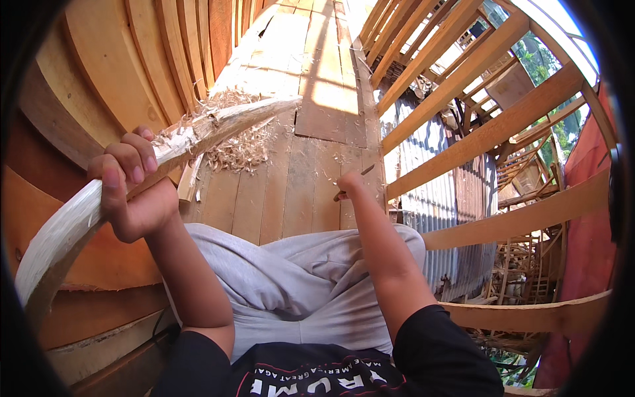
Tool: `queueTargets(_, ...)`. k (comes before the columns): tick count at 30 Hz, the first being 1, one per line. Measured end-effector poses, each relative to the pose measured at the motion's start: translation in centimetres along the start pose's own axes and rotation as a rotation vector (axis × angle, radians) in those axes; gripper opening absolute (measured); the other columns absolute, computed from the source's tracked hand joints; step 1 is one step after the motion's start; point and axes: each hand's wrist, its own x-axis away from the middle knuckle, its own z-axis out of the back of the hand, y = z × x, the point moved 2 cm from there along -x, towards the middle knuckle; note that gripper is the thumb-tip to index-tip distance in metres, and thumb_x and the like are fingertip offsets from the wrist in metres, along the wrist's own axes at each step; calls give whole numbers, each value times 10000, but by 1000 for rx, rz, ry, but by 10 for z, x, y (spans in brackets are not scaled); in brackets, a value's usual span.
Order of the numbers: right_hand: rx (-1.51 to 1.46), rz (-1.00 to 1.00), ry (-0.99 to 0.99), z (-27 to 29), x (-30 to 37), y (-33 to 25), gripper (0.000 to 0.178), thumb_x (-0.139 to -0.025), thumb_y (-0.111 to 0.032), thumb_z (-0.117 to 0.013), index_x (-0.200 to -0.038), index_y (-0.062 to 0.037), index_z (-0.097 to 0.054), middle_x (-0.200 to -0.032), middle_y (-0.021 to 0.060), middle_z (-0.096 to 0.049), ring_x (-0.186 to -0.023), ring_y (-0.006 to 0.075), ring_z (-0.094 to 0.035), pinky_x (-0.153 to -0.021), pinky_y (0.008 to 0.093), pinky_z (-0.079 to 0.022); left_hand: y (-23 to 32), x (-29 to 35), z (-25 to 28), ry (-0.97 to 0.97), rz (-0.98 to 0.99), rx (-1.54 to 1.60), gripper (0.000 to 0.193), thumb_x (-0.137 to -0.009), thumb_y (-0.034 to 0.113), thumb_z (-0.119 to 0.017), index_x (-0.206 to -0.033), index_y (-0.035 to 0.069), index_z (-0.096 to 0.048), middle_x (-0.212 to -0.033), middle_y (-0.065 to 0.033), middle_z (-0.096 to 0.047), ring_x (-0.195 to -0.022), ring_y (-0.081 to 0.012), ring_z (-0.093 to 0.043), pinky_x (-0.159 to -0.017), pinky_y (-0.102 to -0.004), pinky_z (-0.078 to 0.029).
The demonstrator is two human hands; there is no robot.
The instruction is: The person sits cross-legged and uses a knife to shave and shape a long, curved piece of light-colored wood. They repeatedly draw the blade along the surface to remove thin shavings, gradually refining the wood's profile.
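Observation:
My left hand (129,175) is wrapped round a long, pale, peeled wooden pole (218,126). The pole slants from the lower left up across to the middle, and curls of shaved wood cling to its upper side. Lower and to the right, my right hand (349,184) is closed round a slim, dark, knife-like tool (367,170). Its short tip sticks out above the fist and a bit of it shows below; the rest is hidden by the fingers. The tool is apart from the pole, over the plank floor (278,192).
A heap of wood shavings (238,152) lies beyond the pole, beside a short wood strip (190,178). Stacked boards (112,66) line the left. A slatted wooden railing (489,139) runs along the right, with corrugated metal roofing (456,205) beyond. My crossed legs (297,271) fill the near floor.

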Motion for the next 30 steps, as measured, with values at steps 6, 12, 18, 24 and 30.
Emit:
queueTargets(6, -10, 406, -220, -100, 90, -33, 244, -871, -10, -583, -1103, 68, -581, -747, 166, -638, -567, 232, -639, -449, 333, -490, 8, 4, -3, -110, 28, -8, 187, -857, 209, -509, -704, 153, -417, -642, 15, -371, -652, -140, -402, -867, -428, -352)
queueTargets(12, -316, 696, 265, -89, 42, -17, 217, -854, -80, -662, -1043, 6, -598, -685, 115, -593, -530, 211, -590, -451, 333, -474, 16, 4, -9, -77, 59, 13, 205, -852, 230, -527, -703, 158, -406, -643, 18, -369, -652, -137, -402, -857, -410, -345)
queueTargets(18, -160, 123, 331, -48, -3, 30, 169, -838, -42, -646, -997, 4, -612, -715, 98, -606, -544, 190, -573, -472, 289, -461, 13, 4, -11, -74, 66, 34, 206, -851, 232, -526, -702, 163, -402, -641, 21, -367, -649, -135, -399, -859, -409, -342)
queueTargets(24, -472, 579, -281, -93, 63, -39, 205, -842, -23, -623, -1042, 8, -592, -803, 106, -627, -597, 206, -575, -524, 337, -484, 10, 3, -2, -71, 31, -17, 189, -851, 213, -517, -713, 139, -412, -620, 9, -385, -610, -140, -410, -818, -418, -368)
queueTargets(30, -263, 293, 648, -73, -23, 8, 169, -860, -42, -625, -1013, 15, -584, -786, 94, -612, -632, 201, -586, -518, 339, -485, 4, 3, -10, -95, 31, -1, 183, -850, 201, -517, -715, 125, -420, -610, 0, -395, -593, -144, -419, -799, -425, -378)
